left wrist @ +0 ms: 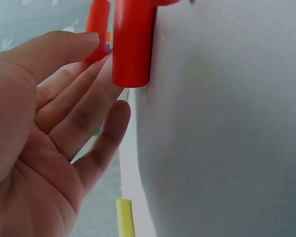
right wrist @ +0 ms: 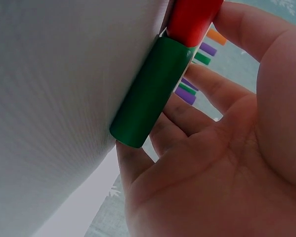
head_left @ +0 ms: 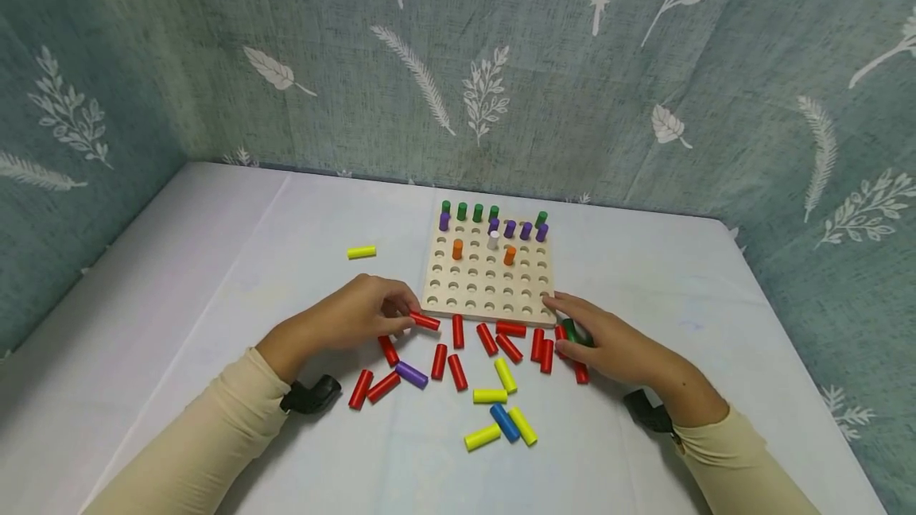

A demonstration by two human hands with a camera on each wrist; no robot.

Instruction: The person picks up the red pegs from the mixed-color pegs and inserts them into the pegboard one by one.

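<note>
My left hand (head_left: 365, 312) is at the near left corner of the wooden pegboard (head_left: 432, 292), pinching a red peg (head_left: 425, 321) between thumb and fingers. In the left wrist view that red peg (left wrist: 97, 29) sits at the thumb tip, and another red peg stands large in front. My right hand (head_left: 608, 340) rests by the board's near right corner, fingers extended and loosely bent. Under it lie a green peg (right wrist: 150, 91) and a red peg (right wrist: 194, 19); the thumb touches or nearly touches the red one. Green, purple, orange and white pegs stand in the board's far rows.
Several red pegs (head_left: 458, 372) lie loose before the board, with a purple peg (head_left: 412, 374) among them. Nearer are several yellow pegs (head_left: 483, 437) and a blue peg (head_left: 505, 423). One yellow peg (head_left: 361, 252) lies left of the board. A patterned cloth (head_left: 322, 102) hangs behind the white table.
</note>
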